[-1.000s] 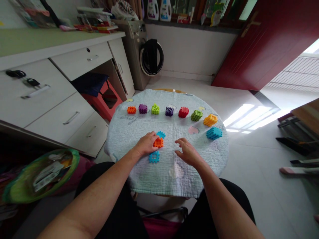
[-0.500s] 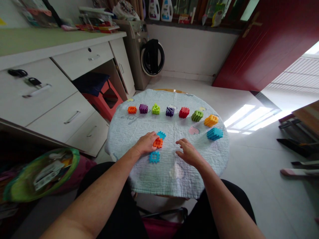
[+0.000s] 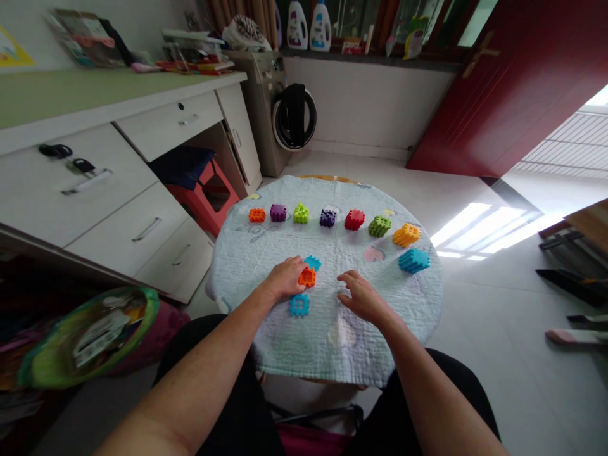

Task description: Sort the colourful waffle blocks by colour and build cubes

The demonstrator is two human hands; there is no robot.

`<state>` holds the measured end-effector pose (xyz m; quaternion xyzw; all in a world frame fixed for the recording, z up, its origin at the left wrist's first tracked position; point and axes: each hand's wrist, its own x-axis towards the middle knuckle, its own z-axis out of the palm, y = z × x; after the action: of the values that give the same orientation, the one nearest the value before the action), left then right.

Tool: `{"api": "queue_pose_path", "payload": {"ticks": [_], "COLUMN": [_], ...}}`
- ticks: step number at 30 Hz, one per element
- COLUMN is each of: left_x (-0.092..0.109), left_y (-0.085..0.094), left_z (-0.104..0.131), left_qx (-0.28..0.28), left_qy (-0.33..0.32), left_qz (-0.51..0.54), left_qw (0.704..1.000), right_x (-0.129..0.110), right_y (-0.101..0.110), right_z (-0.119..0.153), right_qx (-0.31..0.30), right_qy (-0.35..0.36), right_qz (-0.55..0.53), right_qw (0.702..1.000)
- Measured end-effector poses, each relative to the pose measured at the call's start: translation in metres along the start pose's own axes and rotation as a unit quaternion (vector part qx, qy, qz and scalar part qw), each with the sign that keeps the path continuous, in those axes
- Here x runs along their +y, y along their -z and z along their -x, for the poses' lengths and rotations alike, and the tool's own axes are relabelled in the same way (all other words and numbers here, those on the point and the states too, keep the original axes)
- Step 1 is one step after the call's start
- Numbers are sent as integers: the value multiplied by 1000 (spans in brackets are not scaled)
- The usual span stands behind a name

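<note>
Past second: view shifted; hands and pieces kept their layout (a pause, I judge). Left hand (image 3: 285, 278) clamps orange piece (image 3: 308, 277) from nine o'clock; far blue piece (image 3: 313, 262) at one, near blue piece (image 3: 299, 305) at seven. Right hand (image 3: 360, 293), three o'clock: fingers apart, holding nothing.

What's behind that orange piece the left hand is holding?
A blue piece lies just beyond the orange piece, partly hidden by it and the left hand. Its covered part, and whether the two pieces touch, can't be seen.
</note>
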<state>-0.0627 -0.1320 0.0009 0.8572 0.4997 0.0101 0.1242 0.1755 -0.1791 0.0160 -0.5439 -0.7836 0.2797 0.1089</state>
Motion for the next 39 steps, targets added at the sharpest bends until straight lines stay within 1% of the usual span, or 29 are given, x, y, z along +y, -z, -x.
{"api": "queue_pose_path", "payload": {"ticks": [5, 7, 9, 12, 15, 17, 19, 21, 22, 24, 27, 28, 29, 30, 32, 36, 38, 39], "left_x": [3, -1, -11, -39, -82, -113, -141, -159, -162, -156, -130, -124, -120, -121, -136, -188, -206, -211], "left_y": [3, 10, 20, 41, 65, 80, 93, 100, 101, 96, 78, 72, 68, 65, 65, 82, 92, 95], "left_z": [2, 5, 10, 14, 10, 3, -6, -14, -18, -25, -33, -35, -36, -36, -35, -33, -37, -41], "left_qx": [23, 46, 84, 143, 163, 164, 148, 125, 114, 103, 100, 98, 97, 96, 97, 103, 93, 86], "left_qy": [18, 29, 41, 63, 95, 116, 143, 158, 158, 122, 22, 4, -1, 5, 42, 155, 179, 177], "left_qz": [-3, 8, 25, 34, 12, -9, -36, -48, -49, -39, -1, 11, 19, 22, 13, -37, -55, -61], "left_qw": [1000, 999, 995, 987, 982, 980, 978, 978, 980, 986, 995, 995, 995, 995, 994, 982, 978, 979], "right_x": [1, 2, 2, 3, 4, 4, 4, 4, 4, 4, 4, 4, 4, 5, 6, 7, 7, 6], "right_y": [1, 2, 3, 4, 3, 2, 1, 1, 1, 1, 1, 1, 1, 1, 1, 0, -1, -2], "right_z": [1, 1, 2, 3, 3, 3, 2, 2, 1, 0, 0, 0, 0, 1, 2, 4, 3, 3], "right_qx": [-1, -1, 0, 4, 3, 1, -6, -14, -18, -21, -26, -28, -30, -31, -34, -39, -42, -44], "right_qy": [4, 3, 1, 2, 9, 10, 5, 0, -3, -4, -2, -2, -3, -5, -9, -6, -4, -4], "right_qz": [-2, -1, -1, -5, -8, -6, 1, 6, 7, 7, 6, 6, 5, 5, 1, -3, -6, -8], "right_qw": [1000, 1000, 1000, 1000, 1000, 1000, 1000, 1000, 1000, 1000, 1000, 1000, 1000, 999, 999, 999, 999, 999]}}
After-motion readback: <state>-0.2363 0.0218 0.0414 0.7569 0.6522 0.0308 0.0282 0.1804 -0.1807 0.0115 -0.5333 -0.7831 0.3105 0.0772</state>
